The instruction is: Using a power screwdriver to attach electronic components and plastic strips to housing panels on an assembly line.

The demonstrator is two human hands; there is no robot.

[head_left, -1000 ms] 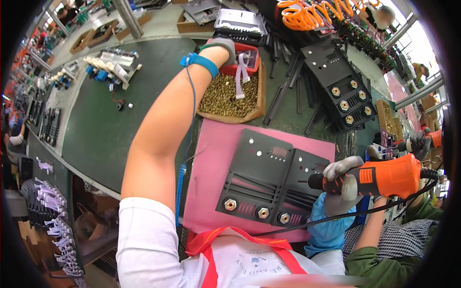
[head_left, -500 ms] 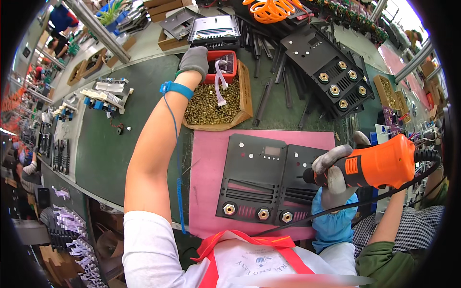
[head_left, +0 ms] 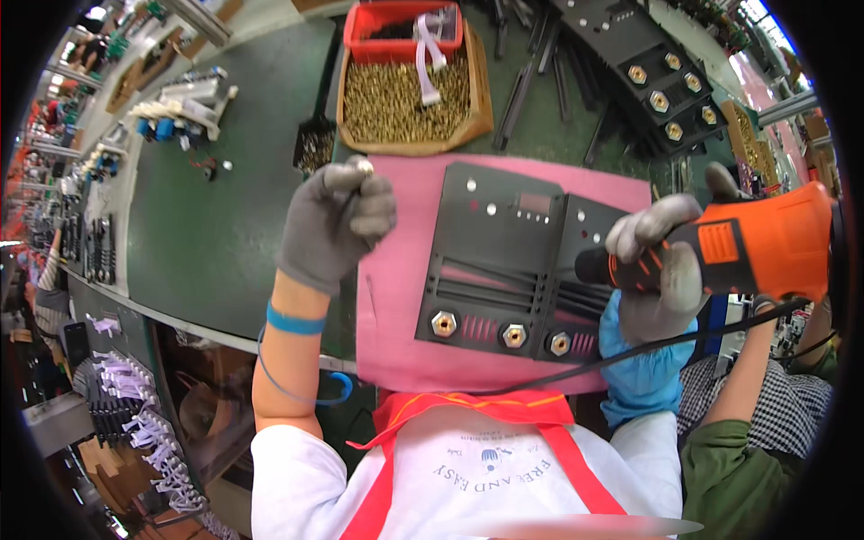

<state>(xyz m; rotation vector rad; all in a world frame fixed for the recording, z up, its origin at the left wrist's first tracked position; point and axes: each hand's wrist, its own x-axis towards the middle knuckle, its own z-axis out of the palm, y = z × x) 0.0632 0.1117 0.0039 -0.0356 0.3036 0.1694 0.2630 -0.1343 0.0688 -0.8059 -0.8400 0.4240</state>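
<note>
Head view: left hand (head_left: pixel 333 220) curled, fingertips narrow, pinching small pale piece (head_left: pixel 364 166), too tiny to identify. Right hand (head_left: pixel 664 261) fingers wrapped round orange power driver (head_left: pixel 778 241). Black panels (head_left: pixel 481 236) between both hands' fingers, on pink mat (head_left: pixel 389 310); cardboard box (head_left: pixel 483 101) beyond left fingertips.

On the table (head_left: pixel 243 207), a mat (head_left: pixel 387 333) lies directly before the person, with two panels (head_left: pixel 481 243) side by side on it. Behind the mat stands a box (head_left: pixel 486 99) of fittings (head_left: pixel 405 103), a bin (head_left: pixel 387 52) at its far end; a cable (head_left: pixel 423 72) hangs from the bin over the fittings. Right of the box lie strips (head_left: pixel 513 108), then more panels (head_left: pixel 621 45). The left hand (head_left: pixel 337 220) is above the mat's left edge; the right hand (head_left: pixel 666 261), around a power driver (head_left: pixel 774 243), is over its right side.
</note>
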